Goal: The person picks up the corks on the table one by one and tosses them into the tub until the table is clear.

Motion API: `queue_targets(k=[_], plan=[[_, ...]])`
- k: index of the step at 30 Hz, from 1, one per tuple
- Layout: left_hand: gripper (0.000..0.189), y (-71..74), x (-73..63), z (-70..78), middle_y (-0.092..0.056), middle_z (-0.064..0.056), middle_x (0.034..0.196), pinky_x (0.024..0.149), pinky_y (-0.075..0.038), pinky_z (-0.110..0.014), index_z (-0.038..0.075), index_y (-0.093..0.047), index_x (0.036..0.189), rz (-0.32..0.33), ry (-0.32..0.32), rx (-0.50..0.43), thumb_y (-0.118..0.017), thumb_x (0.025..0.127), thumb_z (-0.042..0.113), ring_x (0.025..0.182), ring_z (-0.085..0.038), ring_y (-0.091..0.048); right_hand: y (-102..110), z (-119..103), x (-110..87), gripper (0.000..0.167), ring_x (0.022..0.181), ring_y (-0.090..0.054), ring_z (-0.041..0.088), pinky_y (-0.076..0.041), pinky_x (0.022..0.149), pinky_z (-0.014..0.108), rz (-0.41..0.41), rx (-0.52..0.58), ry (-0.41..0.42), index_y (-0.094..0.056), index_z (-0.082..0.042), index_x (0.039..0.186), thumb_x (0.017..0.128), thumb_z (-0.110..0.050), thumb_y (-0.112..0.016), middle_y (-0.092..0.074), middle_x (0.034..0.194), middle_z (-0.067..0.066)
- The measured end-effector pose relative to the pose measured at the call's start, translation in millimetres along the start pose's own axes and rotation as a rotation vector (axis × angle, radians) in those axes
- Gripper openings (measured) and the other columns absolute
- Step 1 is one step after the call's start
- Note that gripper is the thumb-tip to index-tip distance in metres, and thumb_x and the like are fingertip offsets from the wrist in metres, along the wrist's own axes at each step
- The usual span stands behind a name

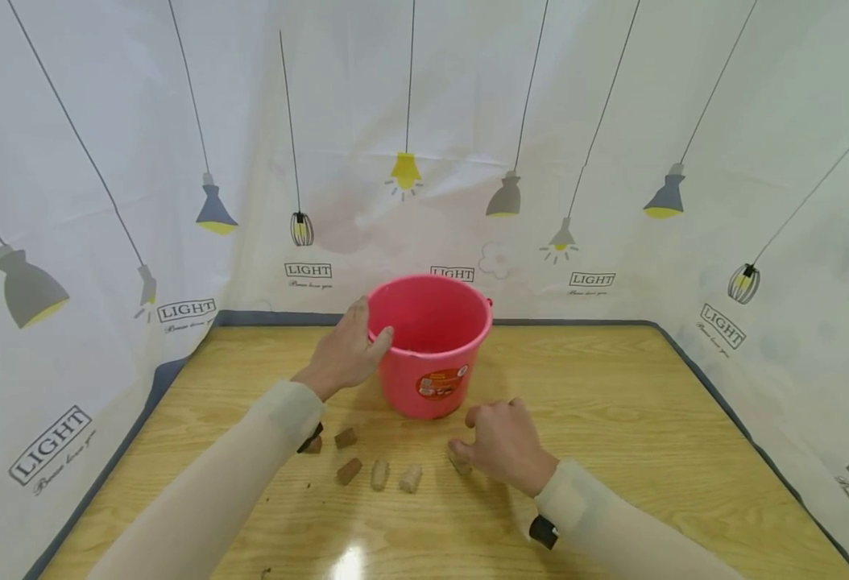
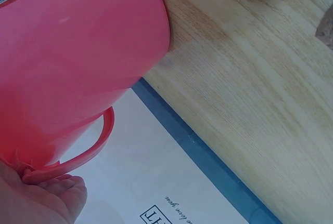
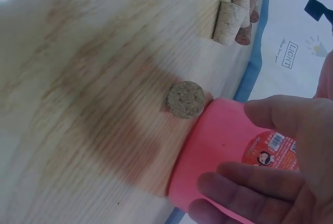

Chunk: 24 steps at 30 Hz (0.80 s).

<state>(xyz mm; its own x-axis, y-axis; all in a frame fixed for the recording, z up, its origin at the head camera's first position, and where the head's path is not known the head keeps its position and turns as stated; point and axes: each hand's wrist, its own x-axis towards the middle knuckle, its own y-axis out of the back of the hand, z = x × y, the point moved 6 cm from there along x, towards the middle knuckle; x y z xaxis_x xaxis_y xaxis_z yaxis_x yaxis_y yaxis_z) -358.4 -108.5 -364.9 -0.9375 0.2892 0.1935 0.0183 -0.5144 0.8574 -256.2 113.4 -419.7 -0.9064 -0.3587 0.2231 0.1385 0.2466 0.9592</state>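
Observation:
A pink bucket with a red label stands on the wooden table. My left hand grips its left rim, thumb over the edge and fingers outside; in the left wrist view these fingers lie beside the bucket's handle. My right hand hovers at the bucket's front right, over a light cork. That cork is on the table, and a gap shows between it and the parted fingers. Left of it lie two light corks, one nearer and one farther.
Several brown corks, such as one at the front and one behind it, lie in front of the bucket to the left. A printed white cloth hangs behind and beside the table. Small dark crumbs dot the wood.

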Motion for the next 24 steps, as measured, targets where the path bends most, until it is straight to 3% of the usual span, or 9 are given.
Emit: queue_targets(k=[4,6,10,13,24], plan=[[0.085,1.0,-0.3,0.0,-0.013,-0.016,0.17,0.118,-0.031,-0.058,-0.001,-0.006,0.163,-0.005,-0.001,0.0,-0.039,0.104,0.051,0.153,-0.036,-0.023,-3.5,-0.6,-0.5,0.038,0.065,-0.059,0.014,-0.046,0.078,0.044,-0.019,-0.001,-0.011,-0.079,-0.009,0.085,0.082,-0.047,-0.083,-0.065,0.064,-0.003],[0.085,1.3,-0.5,0.0,-0.013,-0.016,0.17,0.118,-0.032,-0.058,0.0,-0.006,0.163,-0.006,0.0,-0.002,-0.04,0.104,0.051,0.152,-0.036,-0.023,-5.2,-1.7,-1.2,0.037,0.063,-0.056,0.014,-0.044,0.076,0.043,-0.022,-0.001,-0.005,-0.076,-0.011,0.078,0.082,-0.046,-0.083,-0.063,0.061,-0.005],[0.085,1.6,-0.9,0.4,-0.014,-0.015,0.17,0.117,-0.032,-0.058,0.0,-0.006,0.163,-0.006,0.002,0.002,-0.04,0.104,0.051,0.152,-0.036,-0.023,-8.3,-4.7,-3.0,0.045,0.053,-0.04,0.011,-0.039,0.068,0.04,-0.025,-0.025,0.03,-0.059,-0.017,0.056,0.083,-0.045,-0.082,-0.042,0.048,-0.01],[0.085,1.8,-1.1,1.0,-0.014,-0.016,0.17,0.118,-0.031,-0.058,0.0,-0.006,0.163,-0.007,0.004,0.004,-0.04,0.104,0.051,0.153,-0.036,-0.023,-11.1,-6.0,-4.3,0.055,0.049,-0.031,0.011,-0.037,0.065,0.039,-0.032,-0.05,0.048,-0.045,-0.02,0.048,0.084,-0.043,-0.079,-0.03,0.045,-0.011],[0.086,0.6,-0.6,-0.1,-0.014,-0.016,0.17,0.118,-0.031,-0.058,0.0,-0.006,0.163,-0.006,0.014,-0.001,-0.04,0.104,0.051,0.152,-0.036,-0.024,-20.2,-10.1,-6.0,0.054,0.049,-0.04,0.014,-0.045,0.068,0.042,-0.113,-0.111,0.017,-0.044,-0.017,0.05,0.09,-0.041,-0.072,-0.039,0.047,-0.006]])
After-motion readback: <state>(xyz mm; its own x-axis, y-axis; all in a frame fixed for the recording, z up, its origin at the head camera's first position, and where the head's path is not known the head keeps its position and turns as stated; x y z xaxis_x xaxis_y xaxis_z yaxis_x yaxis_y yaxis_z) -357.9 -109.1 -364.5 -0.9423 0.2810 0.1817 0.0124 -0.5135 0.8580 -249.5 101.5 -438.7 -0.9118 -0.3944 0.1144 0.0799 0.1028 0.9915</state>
